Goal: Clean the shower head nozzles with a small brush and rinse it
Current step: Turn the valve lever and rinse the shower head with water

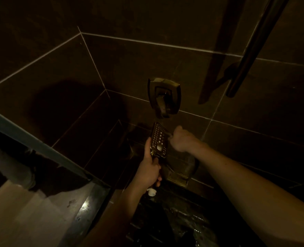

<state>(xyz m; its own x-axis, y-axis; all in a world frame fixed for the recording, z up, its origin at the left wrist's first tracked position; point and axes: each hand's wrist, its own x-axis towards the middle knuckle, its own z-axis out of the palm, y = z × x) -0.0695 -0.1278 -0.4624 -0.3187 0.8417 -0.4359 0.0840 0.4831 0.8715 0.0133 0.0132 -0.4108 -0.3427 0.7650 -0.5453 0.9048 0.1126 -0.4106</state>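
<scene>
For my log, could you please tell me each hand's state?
Left hand: grips the shower head.
Right hand: curled around a small brush.

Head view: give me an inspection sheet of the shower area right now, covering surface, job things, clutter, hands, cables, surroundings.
Surface: dark tiled wall with pale grout; floor looks wet and glossy.
Job's things: shower head, rectangular, nozzle face towards the camera, handle down. Brush hardly visible at the right fist, too dark to confirm.
Clutter: nothing seen.
Hands: left hand grips the handle below the head; right hand is curled into a fist at the head's right edge.
Cables: no hose seen; white fitting at the handle's end.
Surroundings: wall valve above the head, spout below, metal bar upper right, glass edge on the left. Lighting is dim.
</scene>
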